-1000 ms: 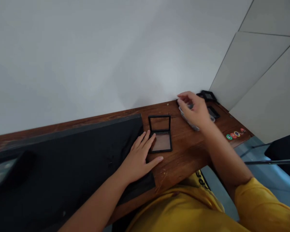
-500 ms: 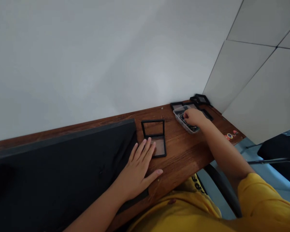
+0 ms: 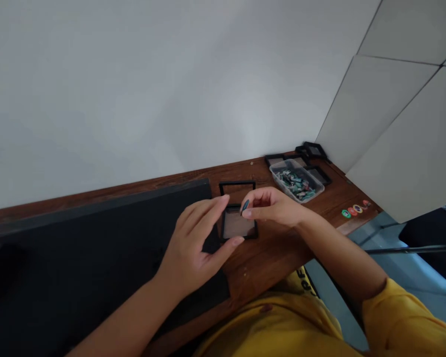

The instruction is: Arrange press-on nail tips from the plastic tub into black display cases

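My right hand pinches a small dark teal piece, long and narrow like a stone chip, between thumb and fingertips. It is held over a black hinged frame case with clear film panes, which stands open on the wooden desk. My left hand hovers at the case's left side, thumb and fingers apart, with nothing in it. Right of the hands is a clear plastic tub filled with many similar green, teal and brownish pieces.
More black frame cases lie behind and beside the tub, near the wall corner. Several round coloured stickers sit at the desk's right end. A black mat or board covers the left part of the wooden desk. A dark chair stands at right.
My right hand has come out of the tub and moved left to the open case with a teal piece. My left hand has lifted off the case and curled slightly.
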{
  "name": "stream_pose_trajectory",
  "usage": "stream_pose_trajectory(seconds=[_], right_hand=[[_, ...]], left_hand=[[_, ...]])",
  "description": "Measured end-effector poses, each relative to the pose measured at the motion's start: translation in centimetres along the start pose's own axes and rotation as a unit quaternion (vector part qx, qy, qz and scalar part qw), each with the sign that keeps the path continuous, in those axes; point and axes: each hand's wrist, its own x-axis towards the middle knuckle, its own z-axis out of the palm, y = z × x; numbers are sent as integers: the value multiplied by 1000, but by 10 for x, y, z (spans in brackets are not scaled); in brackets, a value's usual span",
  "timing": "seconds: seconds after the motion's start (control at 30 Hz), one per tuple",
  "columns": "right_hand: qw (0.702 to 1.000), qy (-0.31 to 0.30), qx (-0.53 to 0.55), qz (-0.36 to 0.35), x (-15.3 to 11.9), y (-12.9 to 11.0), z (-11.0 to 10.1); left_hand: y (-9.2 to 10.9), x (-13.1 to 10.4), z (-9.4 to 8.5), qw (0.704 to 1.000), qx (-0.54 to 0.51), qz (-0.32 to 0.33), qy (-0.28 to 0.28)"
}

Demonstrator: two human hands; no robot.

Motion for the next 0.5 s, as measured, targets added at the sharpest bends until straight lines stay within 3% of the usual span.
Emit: stream_pose_trajectory(seconds=[0.1, 0.2, 0.37, 0.5], right_hand=[[993, -58, 84, 51, 13, 8, 5], [986, -87, 123, 71, 20, 15, -1], [981, -130, 116, 81, 20, 26, -3], [977, -173, 77, 98, 18, 28, -1]], left_hand=[[-6, 20, -7, 998, -27, 39, -45], [-14, 29, -5, 994, -71, 19, -86], [-22, 23, 7, 976, -178, -76, -102], [-25, 14, 10, 966, -219, -82, -109]])
